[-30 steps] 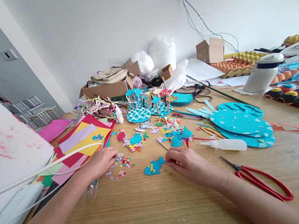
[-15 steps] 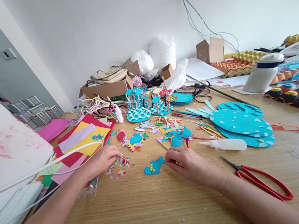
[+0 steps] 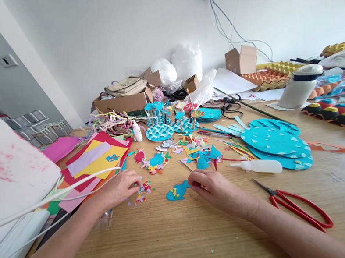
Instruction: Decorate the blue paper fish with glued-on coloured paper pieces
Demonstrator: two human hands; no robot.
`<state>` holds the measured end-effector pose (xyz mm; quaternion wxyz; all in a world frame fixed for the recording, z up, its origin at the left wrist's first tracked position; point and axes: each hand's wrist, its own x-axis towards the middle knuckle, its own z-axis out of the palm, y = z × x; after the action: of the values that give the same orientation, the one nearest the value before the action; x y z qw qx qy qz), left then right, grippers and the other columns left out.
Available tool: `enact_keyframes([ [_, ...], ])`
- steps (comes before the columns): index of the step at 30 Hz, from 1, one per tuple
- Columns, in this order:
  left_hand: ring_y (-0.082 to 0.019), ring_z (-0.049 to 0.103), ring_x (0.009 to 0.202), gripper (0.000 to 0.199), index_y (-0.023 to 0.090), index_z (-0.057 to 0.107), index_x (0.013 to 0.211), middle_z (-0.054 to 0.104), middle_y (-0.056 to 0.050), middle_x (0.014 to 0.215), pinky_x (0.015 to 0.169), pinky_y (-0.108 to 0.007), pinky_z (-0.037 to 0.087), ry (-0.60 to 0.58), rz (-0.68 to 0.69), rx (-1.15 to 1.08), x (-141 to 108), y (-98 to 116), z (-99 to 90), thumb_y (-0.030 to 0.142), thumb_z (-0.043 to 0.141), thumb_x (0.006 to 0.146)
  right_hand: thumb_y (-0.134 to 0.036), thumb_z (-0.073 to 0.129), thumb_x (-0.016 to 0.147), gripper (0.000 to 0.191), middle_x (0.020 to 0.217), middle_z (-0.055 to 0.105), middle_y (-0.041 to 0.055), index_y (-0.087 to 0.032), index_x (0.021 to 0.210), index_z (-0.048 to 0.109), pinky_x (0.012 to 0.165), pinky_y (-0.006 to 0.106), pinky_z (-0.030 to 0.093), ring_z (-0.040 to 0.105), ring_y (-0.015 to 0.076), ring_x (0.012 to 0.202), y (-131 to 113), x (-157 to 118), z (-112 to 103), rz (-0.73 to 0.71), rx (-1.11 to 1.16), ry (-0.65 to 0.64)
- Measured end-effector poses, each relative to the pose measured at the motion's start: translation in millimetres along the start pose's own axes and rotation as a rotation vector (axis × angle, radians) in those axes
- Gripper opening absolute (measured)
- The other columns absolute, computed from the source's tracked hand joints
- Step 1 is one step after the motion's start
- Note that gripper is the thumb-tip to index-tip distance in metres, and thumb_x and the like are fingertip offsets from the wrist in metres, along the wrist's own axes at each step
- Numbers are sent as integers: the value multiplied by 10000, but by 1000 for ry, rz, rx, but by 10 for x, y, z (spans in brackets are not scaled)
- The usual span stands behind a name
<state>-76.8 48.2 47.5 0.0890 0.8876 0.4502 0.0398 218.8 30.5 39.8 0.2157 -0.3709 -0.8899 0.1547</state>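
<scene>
A blue paper fish [image 3: 177, 192] with yellow and green pieces behind its head lies flat on the wooden table. My right hand [image 3: 207, 185] rests at its tail, fingers bent together around a thin stick [image 3: 187, 166] that points up and left. To the left, my left hand [image 3: 128, 185] hovers over a scatter of small coloured paper dots [image 3: 141, 199]; its fingertips are pinched, and what they hold, if anything, is too small to make out. Behind the hands lie more cut paper fish [image 3: 157, 161] and loose scraps.
Red-handled scissors [image 3: 302, 208] and a white glue bottle [image 3: 261, 165] lie on the right, beside stacked blue discs [image 3: 276, 141]. Coloured sheets [image 3: 94, 160] and a white cable [image 3: 68, 183] are at the left. Finished fish stands [image 3: 159, 131] are further back.
My left hand has moved slightly down and to the right over the dots. My right hand has barely moved at the fish's tail.
</scene>
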Motion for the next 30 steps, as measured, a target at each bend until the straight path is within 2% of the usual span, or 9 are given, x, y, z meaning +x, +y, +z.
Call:
enact_keyframes([
  [8, -157, 486, 709, 136, 185, 545, 711, 535, -11, 742, 646, -255, 351, -2, 1, 63, 7, 18, 68, 157, 437, 789, -128, 400, 827, 163, 760, 571, 40, -167, 755, 541, 589, 216, 368, 510, 115, 662, -272, 51, -147, -78, -75, -116],
  [13, -153, 489, 720, 163, 183, 534, 699, 538, -10, 743, 659, -252, 354, 4, -15, 67, 8, -44, 63, 160, 418, 810, -121, 427, 811, 128, 774, 581, 35, -164, 742, 526, 566, 209, 345, 508, 111, 666, -335, 190, -219, -96, -122, -188],
  [19, -167, 504, 788, 88, 192, 558, 795, 565, -16, 812, 704, -266, 361, -1, -22, 73, 9, -53, 50, 186, 471, 790, -118, 450, 785, 112, 756, 599, 29, -165, 744, 543, 561, 212, 323, 518, 117, 679, -296, 412, -123, -120, -186, -189],
  [22, -172, 506, 790, 45, 197, 556, 773, 564, -12, 802, 720, -270, 364, -13, -15, 80, 16, -36, 64, 202, 512, 763, -137, 448, 788, 112, 770, 611, 31, -171, 756, 550, 560, 213, 322, 532, 124, 698, -283, 502, -71, -133, -217, -179],
  [30, -172, 509, 745, 138, 180, 545, 727, 568, -23, 765, 671, -274, 370, 10, -36, 101, 70, -42, 56, 111, 432, 765, -160, 412, 779, 201, 801, 648, 34, -202, 789, 609, 549, 219, 350, 576, 155, 727, -307, 833, 84, -75, -300, -259],
])
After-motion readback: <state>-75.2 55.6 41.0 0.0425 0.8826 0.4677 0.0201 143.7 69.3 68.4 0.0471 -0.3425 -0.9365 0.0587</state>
